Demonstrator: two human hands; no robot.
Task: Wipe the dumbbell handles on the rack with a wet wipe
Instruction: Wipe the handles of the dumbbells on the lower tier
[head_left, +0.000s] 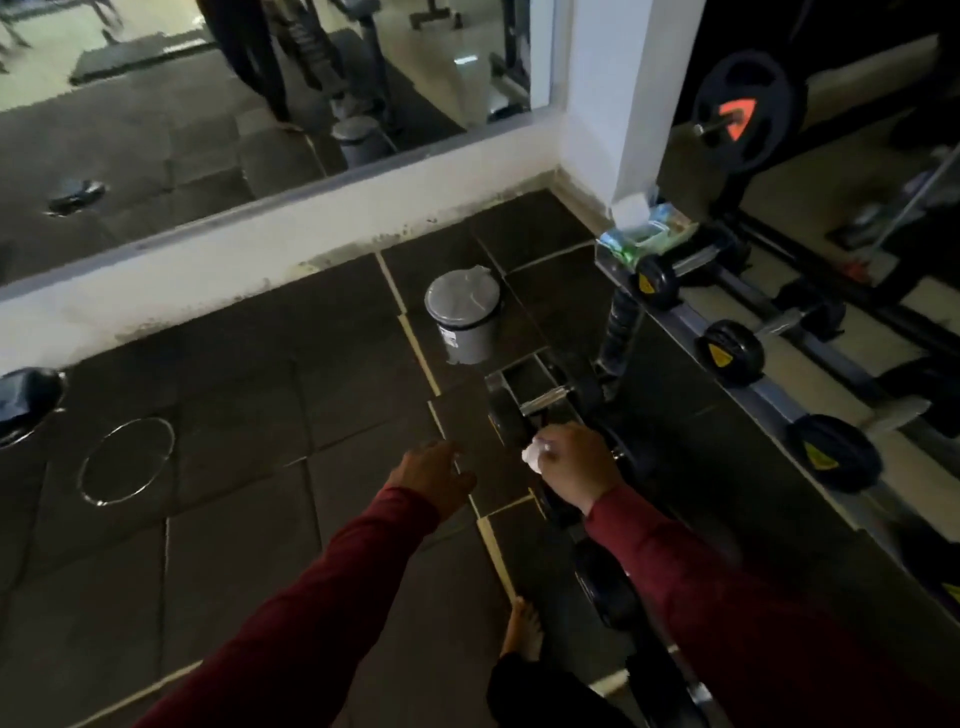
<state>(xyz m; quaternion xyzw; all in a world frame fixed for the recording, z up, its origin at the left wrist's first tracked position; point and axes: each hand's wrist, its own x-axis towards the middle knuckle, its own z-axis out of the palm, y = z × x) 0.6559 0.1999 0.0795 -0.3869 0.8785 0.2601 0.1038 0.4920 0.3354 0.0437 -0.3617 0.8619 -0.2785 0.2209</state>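
Note:
My right hand (574, 465) grips a crumpled white wet wipe (534, 457) and holds it low over the bottom tier of the dumbbell rack (691, 317). Just beyond the wipe lies a black dumbbell with a shiny metal handle (545, 400); whatever the hand covers is hidden. My left hand (434, 475) hovers over the floor to the left, fingers loosely curled, holding nothing. The upper tier carries several black dumbbells (730, 345) with yellow labels, running towards the right.
A grey lidded bin (464, 322) stands on the dark rubber floor beyond the rack's end. A wet wipe packet (647, 236) lies on the rack's far end by a white pillar. A wall mirror runs along the left. My bare foot (524, 631) is below.

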